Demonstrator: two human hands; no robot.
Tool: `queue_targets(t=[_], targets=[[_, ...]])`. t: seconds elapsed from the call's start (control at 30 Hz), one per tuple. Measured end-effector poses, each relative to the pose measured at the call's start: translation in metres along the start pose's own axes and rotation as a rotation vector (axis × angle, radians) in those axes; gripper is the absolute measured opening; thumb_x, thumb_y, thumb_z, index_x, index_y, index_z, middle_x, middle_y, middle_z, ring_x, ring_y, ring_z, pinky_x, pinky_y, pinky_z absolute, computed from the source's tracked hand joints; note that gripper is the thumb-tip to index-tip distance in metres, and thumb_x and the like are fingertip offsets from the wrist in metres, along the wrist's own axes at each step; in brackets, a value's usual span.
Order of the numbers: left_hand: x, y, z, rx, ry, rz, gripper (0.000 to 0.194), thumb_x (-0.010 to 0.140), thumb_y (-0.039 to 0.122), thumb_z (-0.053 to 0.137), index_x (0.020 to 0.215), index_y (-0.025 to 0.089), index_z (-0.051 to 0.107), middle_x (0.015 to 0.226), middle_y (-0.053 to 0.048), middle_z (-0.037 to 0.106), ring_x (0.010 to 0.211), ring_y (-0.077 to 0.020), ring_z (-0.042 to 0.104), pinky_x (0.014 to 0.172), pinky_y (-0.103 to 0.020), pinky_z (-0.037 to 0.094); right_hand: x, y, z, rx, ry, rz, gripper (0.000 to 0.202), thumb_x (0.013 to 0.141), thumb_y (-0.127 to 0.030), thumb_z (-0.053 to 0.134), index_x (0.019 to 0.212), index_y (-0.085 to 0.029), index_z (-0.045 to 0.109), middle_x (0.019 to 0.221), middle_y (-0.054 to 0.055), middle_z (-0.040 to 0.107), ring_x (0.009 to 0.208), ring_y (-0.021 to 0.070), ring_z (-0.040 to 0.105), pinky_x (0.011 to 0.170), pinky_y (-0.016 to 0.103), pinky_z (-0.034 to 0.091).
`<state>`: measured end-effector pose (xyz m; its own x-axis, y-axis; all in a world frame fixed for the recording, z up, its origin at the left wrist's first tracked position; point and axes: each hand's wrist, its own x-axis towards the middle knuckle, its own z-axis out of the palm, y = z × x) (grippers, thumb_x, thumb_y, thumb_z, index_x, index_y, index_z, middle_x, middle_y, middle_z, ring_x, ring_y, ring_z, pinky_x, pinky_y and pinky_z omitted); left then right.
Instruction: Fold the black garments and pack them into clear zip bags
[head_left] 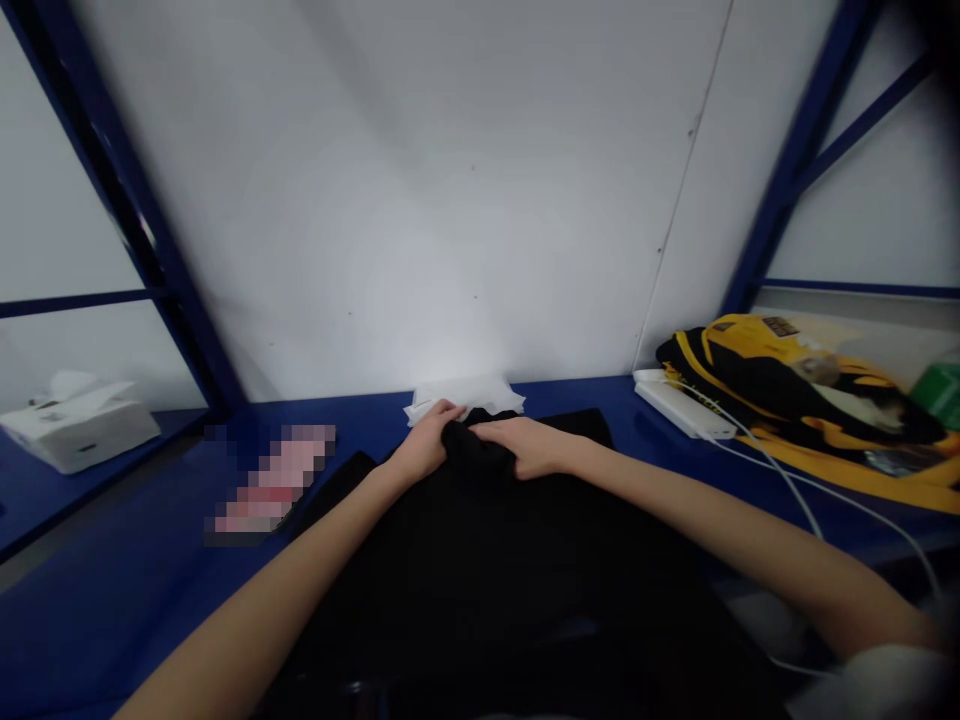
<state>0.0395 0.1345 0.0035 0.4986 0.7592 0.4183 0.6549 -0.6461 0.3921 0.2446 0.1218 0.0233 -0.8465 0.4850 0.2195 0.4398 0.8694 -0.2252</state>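
Observation:
A black garment point(480, 560) is spread over the blue surface in front of me and hangs towards my body. What kind of garment it is, I cannot make out. My left hand point(429, 440) grips a bunched part of its far edge, thumb and fingers closed on the cloth. Close on the right, my right hand point(529, 445) pinches the same bunched cloth, its fingertips partly hidden in the folds. Just beyond both hands lies a small stack of white sheets point(469, 392), partly covered by the garment.
A blurred-out pinkish flat item point(281, 480) lies left on the blue surface point(135, 570). Further left stands a white tissue box point(82, 430). At right are a white power-bank-like block point(679, 408) with cables and a yellow-black bag point(780, 380). Blue posts point(127, 190) frame a white wall point(450, 200).

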Motion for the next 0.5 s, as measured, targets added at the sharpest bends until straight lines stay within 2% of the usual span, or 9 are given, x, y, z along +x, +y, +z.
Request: queue_targets(t=[0.07,0.13,0.17,0.23,0.3,0.33,0.4,0.5], targets=[[0.000,-0.001,0.000,-0.002,-0.033,-0.008,0.072,0.065,0.002,0.041,0.134,0.020,0.028,0.111,-0.007,0.048,0.099,-0.0153,0.050,0.089,-0.029,0.039,0.001,0.002,0.000,0.018,-0.006,0.004,0.049,0.062,-0.007,0.055,0.109,-0.020,0.051,0.107,0.008,0.060,0.093,0.0221,0.057,0.074,0.031,0.043],[0.000,0.000,0.000,0.032,-0.038,-0.029,0.080,0.059,-0.001,0.040,0.134,0.019,0.024,0.112,-0.007,0.048,0.102,-0.0155,0.048,0.089,-0.028,0.039,0.003,0.005,-0.001,0.028,-0.015,0.033,0.049,0.063,-0.009,0.054,0.111,-0.019,0.049,0.105,0.008,0.060,0.090,0.0221,0.057,0.072,0.030,0.043],[0.000,0.000,-0.001,0.075,-0.022,-0.056,0.075,0.058,-0.001,0.040,0.130,0.018,0.031,0.111,-0.007,0.049,0.101,-0.0161,0.049,0.088,-0.028,0.039,0.004,0.007,0.000,0.027,-0.020,0.054,0.050,0.063,-0.009,0.054,0.112,-0.018,0.048,0.104,0.009,0.061,0.088,0.0220,0.058,0.070,0.030,0.044],[0.000,0.002,-0.005,0.209,0.015,-0.155,0.049,0.063,0.003,0.041,0.110,0.017,0.049,0.104,-0.008,0.053,0.093,-0.0182,0.052,0.079,-0.029,0.042,0.006,0.011,0.001,0.010,-0.023,0.094,0.054,0.062,-0.007,0.053,0.115,-0.017,0.045,0.103,0.010,0.061,0.086,0.0220,0.059,0.068,0.030,0.044],[0.000,0.005,-0.011,0.346,0.019,-0.272,0.021,0.070,0.013,0.044,0.086,0.018,0.056,0.091,-0.007,0.056,0.081,-0.0195,0.054,0.067,-0.029,0.042,0.008,0.016,0.002,-0.021,-0.020,0.115,0.062,0.060,-0.003,0.051,0.120,-0.017,0.041,0.106,0.011,0.060,0.090,0.0222,0.058,0.070,0.029,0.044],[0.000,0.007,-0.014,0.395,0.011,-0.317,0.012,0.072,0.017,0.044,0.077,0.018,0.055,0.086,-0.006,0.057,0.076,-0.0195,0.054,0.062,-0.028,0.041,0.008,0.017,0.003,-0.037,-0.019,0.120,0.066,0.059,-0.002,0.050,0.122,-0.017,0.039,0.109,0.011,0.059,0.093,0.0223,0.057,0.072,0.029,0.044],[0.000,0.009,-0.019,0.443,0.004,-0.352,0.011,0.074,0.022,0.044,0.069,0.019,0.053,0.080,-0.005,0.058,0.071,-0.0187,0.054,0.057,-0.027,0.038,0.011,0.019,0.004,-0.075,-0.018,0.138,0.069,0.060,-0.002,0.049,0.125,-0.019,0.038,0.113,0.011,0.058,0.097,0.0227,0.056,0.075,0.030,0.044],[0.001,0.012,-0.021,0.461,0.039,-0.333,0.014,0.077,0.025,0.042,0.071,0.019,0.053,0.082,-0.004,0.058,0.070,-0.0170,0.053,0.055,-0.025,0.036,0.016,0.017,0.004,-0.142,-0.044,0.209,0.065,0.064,-0.006,0.047,0.128,-0.019,0.039,0.111,0.011,0.060,0.094,0.0236,0.058,0.074,0.032,0.045]])
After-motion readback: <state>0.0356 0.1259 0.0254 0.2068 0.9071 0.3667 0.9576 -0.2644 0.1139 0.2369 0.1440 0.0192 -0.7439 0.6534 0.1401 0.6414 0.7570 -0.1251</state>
